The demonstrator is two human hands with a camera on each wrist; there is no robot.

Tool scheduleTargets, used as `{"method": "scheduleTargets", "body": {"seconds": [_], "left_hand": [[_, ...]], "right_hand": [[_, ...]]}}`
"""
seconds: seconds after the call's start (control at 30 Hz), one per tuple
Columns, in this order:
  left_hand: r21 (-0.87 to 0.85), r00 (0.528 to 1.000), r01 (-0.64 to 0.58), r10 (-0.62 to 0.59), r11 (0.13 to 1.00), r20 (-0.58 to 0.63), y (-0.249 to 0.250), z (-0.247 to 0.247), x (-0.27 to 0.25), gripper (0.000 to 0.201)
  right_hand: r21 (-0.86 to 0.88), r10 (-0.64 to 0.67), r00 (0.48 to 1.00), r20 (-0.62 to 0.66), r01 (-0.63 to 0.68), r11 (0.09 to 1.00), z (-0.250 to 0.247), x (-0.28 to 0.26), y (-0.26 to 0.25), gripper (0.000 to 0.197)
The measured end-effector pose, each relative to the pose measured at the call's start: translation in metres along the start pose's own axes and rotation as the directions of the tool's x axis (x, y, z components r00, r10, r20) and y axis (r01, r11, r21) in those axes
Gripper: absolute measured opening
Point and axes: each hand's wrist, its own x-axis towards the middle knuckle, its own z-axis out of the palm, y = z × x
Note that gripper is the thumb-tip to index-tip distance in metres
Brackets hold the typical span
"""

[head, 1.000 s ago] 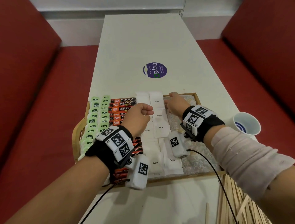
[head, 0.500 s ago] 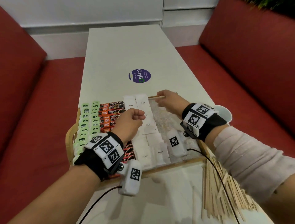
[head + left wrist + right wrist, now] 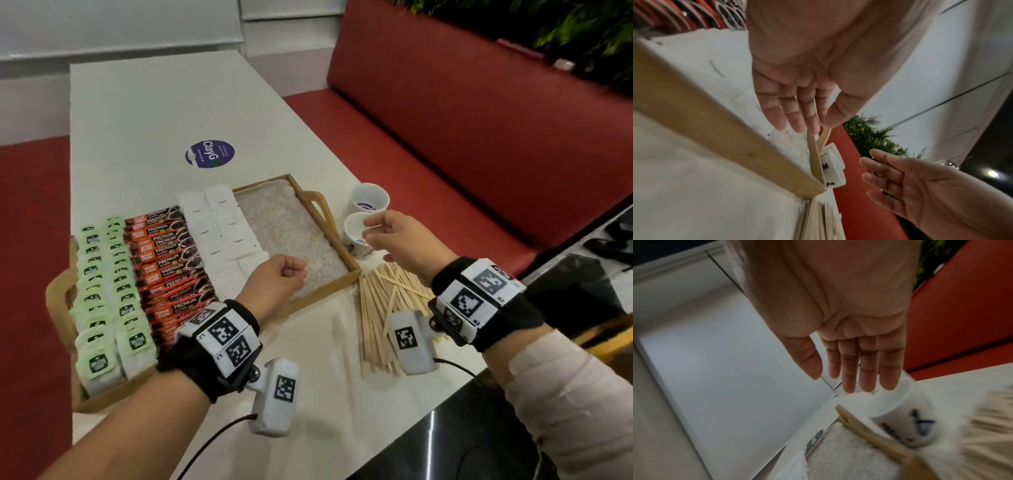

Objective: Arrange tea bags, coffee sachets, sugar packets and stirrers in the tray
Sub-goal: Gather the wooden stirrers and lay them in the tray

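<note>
2 empty, relaxed hands: left hand (image 3: 275, 284) palm-down over the tray (image 3: 325, 291), right hand (image 3: 407, 243) outstretched above a cup (image 3: 352, 229).

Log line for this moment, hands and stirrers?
left hand: loosely curled over tray | right hand: open, at near cup | stirrers: on table, outside tray

Prob. a café or canteen booth, not a home. Long white table (image 3: 154, 113) runs up the centre of the head view, w/ red padded bench seating (image 3: 462, 144) along the right and more red upholstery (image 3: 30, 240) at the left edge. Round purple "ClayGo" sticker (image 3: 209, 154) is stuck on the tabletop, mid-frame. Greenery (image 3: 565, 31) sits behind the bench back, upper right. Wooden tray (image 3: 260, 181) packed w/ sachets (image 3: 164, 246), small cups (image 3: 368, 198) and a heap of wooden stirrers (image 3: 380, 308), centre to lower right, fit a drinks-service spot. Plain white wall panels (image 3: 120, 24) across the top.
</note>
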Motion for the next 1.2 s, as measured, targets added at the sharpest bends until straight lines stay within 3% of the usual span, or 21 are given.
{"method": "scheduleTargets", "body": {"seconds": [0.27,0.37,0.53,0.63,0.83,0.97,1.13,1.2], "left_hand": [[0.295,0.994,0.058,-0.082,0.954,0.072,-0.028,0.038,-0.015,0.027],[0.497,0.982,0.105,-0.169,0.861,0.085,-0.032,0.05,-0.017,0.033],[0.718,0.974,0.169,-0.227,0.675,-0.016,-0.032,0.077,-0.032,0.052],[0.74,0.968,0.231,-0.228,0.632,-0.107,-0.03,0.088,-0.033,0.049],[0.62,0.933,0.359,-0.26,0.697,-0.248,-0.025,0.093,-0.027,0.024],[0.639,0.914,0.398,-0.225,0.658,-0.338,-0.025,0.099,-0.023,0.02],[0.664,0.896,0.439,-0.248,0.605,-0.367,-0.021,0.111,-0.017,0.026],[0.672,0.901,0.432,-0.253,0.601,-0.353,-0.019,0.115,-0.014,0.02]], "right_hand": [[0.033,0.046,0.997,-0.055,-0.045,0.998,-0.021,-0.013,0.047,0.022],[0.003,0.023,0.998,-0.052,-0.022,1.0,-0.029,-0.007,0.057,0.022],[-0.023,-0.013,1.0,0.028,0.014,1.0,-0.042,0.005,0.071,0.021],[-0.031,-0.04,0.996,0.084,0.043,0.999,-0.047,0.012,0.079,0.021],[-0.054,-0.092,0.983,0.161,0.102,0.993,-0.06,0.025,0.086,0.016],[-0.119,-0.086,0.981,0.173,0.108,0.987,-0.067,0.03,0.094,0.014],[-0.219,-0.036,0.976,0.213,0.083,0.972,-0.07,0.032,0.107,0.015],[-0.263,-0.014,0.974,0.224,0.075,0.962,-0.07,0.032,0.112,0.015]]}}
